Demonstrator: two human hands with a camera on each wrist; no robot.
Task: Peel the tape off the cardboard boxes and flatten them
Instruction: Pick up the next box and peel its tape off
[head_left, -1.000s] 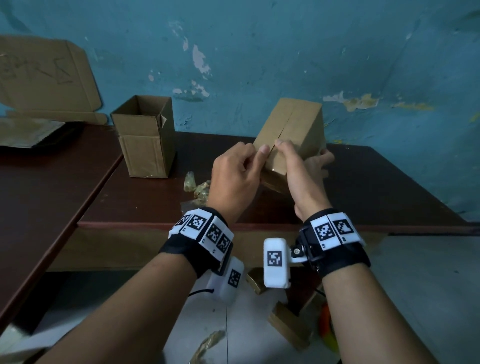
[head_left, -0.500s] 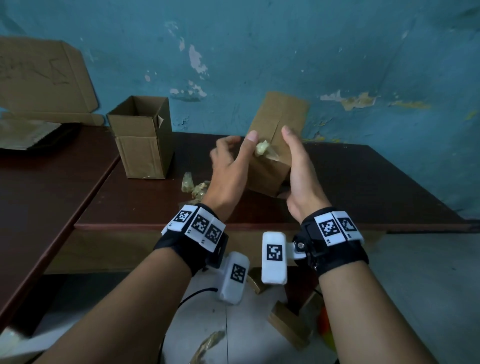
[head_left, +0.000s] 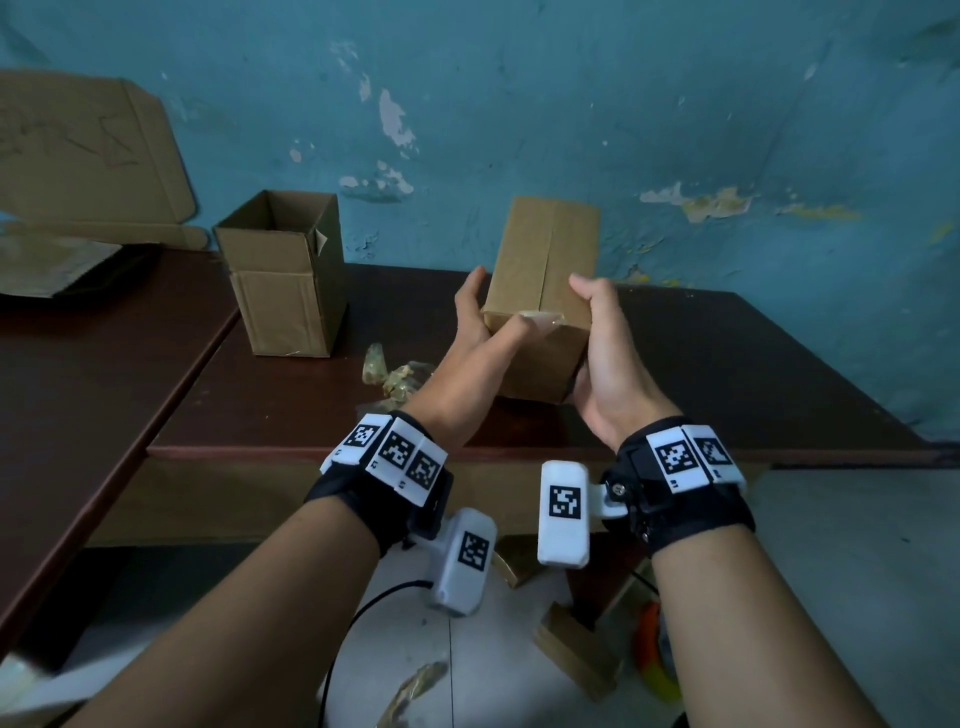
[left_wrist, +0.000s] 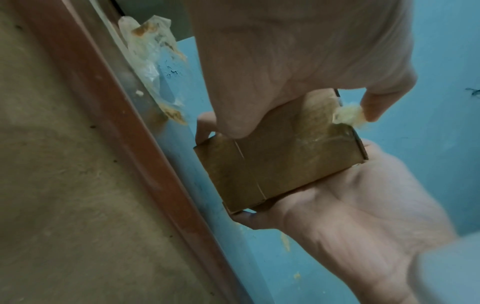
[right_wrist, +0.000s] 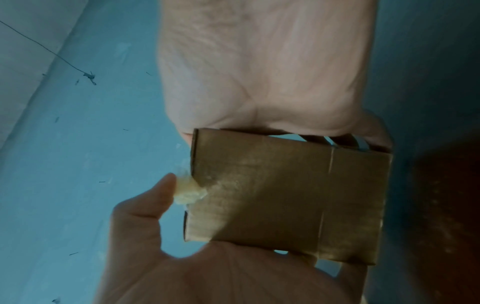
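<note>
A closed brown cardboard box (head_left: 540, 270) is held tilted above the dark table (head_left: 727, 374), between both hands. My left hand (head_left: 480, 317) grips its left side, fingers behind it and thumb across the near face. A crumpled wad of clear tape (head_left: 540, 318) sits at the thumb tip on the box edge; the left wrist view shows the tape (left_wrist: 348, 116) still joined to the box (left_wrist: 280, 164). My right hand (head_left: 597, 332) grips the right side and cups the bottom. In the right wrist view, the tape (right_wrist: 188, 192) lies against the box (right_wrist: 285, 195).
An open box (head_left: 285, 275) stands on the table at the left. Crumpled tape scraps (head_left: 397, 376) lie beside my left wrist. Flattened cardboard (head_left: 88, 156) leans on the blue wall above a second table (head_left: 78, 389). Cardboard pieces (head_left: 576, 654) lie on the floor.
Both hands first pinched at the box's seam, then the left thumb pulled up a wad of tape. The box has since turned, and the left hand now wraps its left side.
</note>
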